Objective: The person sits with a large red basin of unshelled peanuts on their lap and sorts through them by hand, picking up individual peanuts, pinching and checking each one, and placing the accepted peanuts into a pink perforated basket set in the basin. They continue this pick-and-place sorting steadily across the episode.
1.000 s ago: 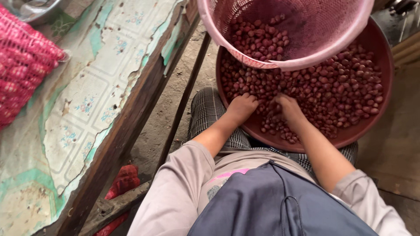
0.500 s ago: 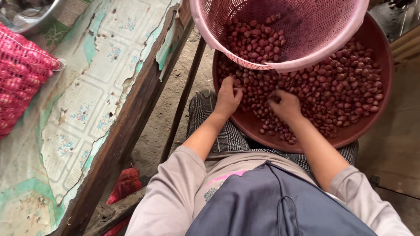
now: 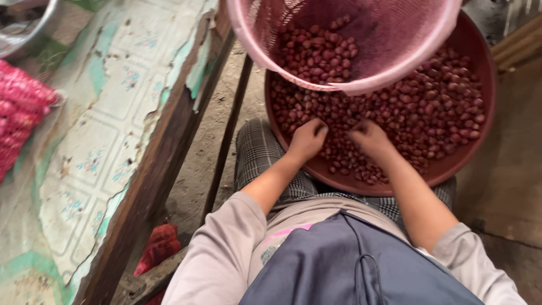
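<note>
1. reddish-brown shallots (image 3: 418,118) lie loose across the round red basin (image 3: 485,73), which rests on the person's knees, near enough that both hands reach it without stretching.
2. left hand (image 3: 307,138) lies palm down on the near left part of the heap, fingers curled in among the bulbs; whether it has closed on any one of them cannot be told.
3. right hand (image 3: 370,140) lies just beside it, fingers bent down into the heap the same way, and its grip cannot be told either.
4. pink mesh basket (image 3: 361,82) sits tilted over the far left of the basin, its rim above the heap and a smaller lot of bulbs inside, within an arm's reach of the hands.
5. left of the knees runs a worn wooden table (image 3: 113,147) with a peeling patterned cover; a pink net sack (image 3: 20,113) sits at its far left edge, well apart from the basin.
6. down by the near table leg lies a red net bag (image 3: 161,248) on the dirt floor.
</note>
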`<action>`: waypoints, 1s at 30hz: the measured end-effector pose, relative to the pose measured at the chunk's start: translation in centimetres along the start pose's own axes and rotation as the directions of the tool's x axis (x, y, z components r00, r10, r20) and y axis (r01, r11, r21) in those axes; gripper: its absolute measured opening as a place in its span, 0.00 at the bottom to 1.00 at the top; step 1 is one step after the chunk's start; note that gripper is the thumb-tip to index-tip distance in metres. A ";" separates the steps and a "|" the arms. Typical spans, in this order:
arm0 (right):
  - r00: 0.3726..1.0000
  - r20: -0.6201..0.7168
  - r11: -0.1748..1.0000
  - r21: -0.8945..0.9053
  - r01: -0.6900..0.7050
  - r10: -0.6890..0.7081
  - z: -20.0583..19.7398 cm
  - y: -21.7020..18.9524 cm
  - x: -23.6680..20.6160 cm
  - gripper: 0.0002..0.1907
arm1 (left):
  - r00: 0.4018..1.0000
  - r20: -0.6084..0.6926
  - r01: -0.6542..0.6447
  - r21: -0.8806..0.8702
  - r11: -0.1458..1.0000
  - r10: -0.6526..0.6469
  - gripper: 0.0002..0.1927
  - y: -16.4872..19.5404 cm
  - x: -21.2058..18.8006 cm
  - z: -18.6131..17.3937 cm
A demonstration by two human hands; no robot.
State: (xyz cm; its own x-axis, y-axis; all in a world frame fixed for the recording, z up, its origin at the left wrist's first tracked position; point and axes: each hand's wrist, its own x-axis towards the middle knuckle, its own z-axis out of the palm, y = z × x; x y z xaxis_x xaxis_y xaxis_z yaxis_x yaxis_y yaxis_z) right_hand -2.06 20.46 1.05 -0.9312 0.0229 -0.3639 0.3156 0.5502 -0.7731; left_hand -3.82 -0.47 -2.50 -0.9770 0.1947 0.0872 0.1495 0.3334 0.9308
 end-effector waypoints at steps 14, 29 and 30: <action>0.842 -0.429 0.917 -0.359 0.175 -0.329 -11.6 2.6 -2.1 0.12 | 0.627 0.588 0.774 -0.547 0.319 -0.511 0.29 2.3 -0.6 2.1; 0.993 -0.088 0.689 0.725 0.007 0.082 -12.4 9.0 -0.6 0.16 | 0.653 0.498 0.742 -0.574 0.347 -0.570 0.24 0.4 0.2 1.8; 0.993 -0.090 0.680 0.733 0.016 0.074 -12.5 8.8 -0.4 0.16 | 0.648 0.506 0.748 -0.562 0.352 -0.569 0.23 0.7 0.2 2.0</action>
State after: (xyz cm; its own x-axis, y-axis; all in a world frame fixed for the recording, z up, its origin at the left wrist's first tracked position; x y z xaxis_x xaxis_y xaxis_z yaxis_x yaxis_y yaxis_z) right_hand -1.23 35.70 0.89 -0.9181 0.1386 -0.3714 0.3334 -0.2371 -0.9125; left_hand -3.59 1.63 -2.57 -0.6413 0.4033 -0.6528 -0.7639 -0.2556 0.5925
